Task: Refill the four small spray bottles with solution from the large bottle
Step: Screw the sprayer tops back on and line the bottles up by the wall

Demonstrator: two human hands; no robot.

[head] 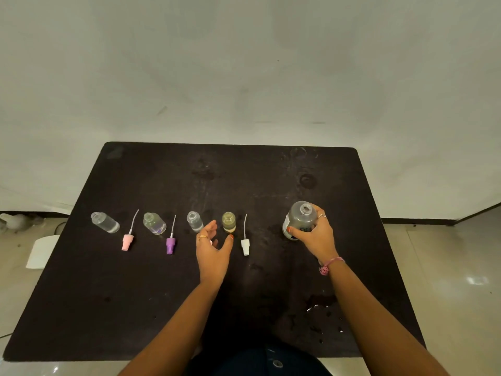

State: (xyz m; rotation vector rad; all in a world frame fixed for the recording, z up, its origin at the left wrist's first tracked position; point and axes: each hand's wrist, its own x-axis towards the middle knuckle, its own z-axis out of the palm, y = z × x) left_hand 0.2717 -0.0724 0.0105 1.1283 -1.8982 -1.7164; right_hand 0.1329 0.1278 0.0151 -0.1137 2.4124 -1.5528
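- Four uncapped small bottles (154,223) stood in a row, three pump heads (170,241) lying between them.
- Left hand (214,249) was spread near the fourth, amber bottle (228,221), probably to steady it.
- Right hand (315,234) clasped the open large bottle (299,218) at 3 o'clock; pouring seemed next.
- The black mat (162,294) was wet at 5 o'clock; pale floor around.

You faced a plain off-white wall (244,63) that filled the upper half of the frame. Below it stood 1 dark table (162,294) with rounded far corners, its top blotched with wet marks. Glossy beige floor tiles (447,267) showed at lower right, catching a light's glare, and a dark baseboard (417,221) ran along the wall's foot.
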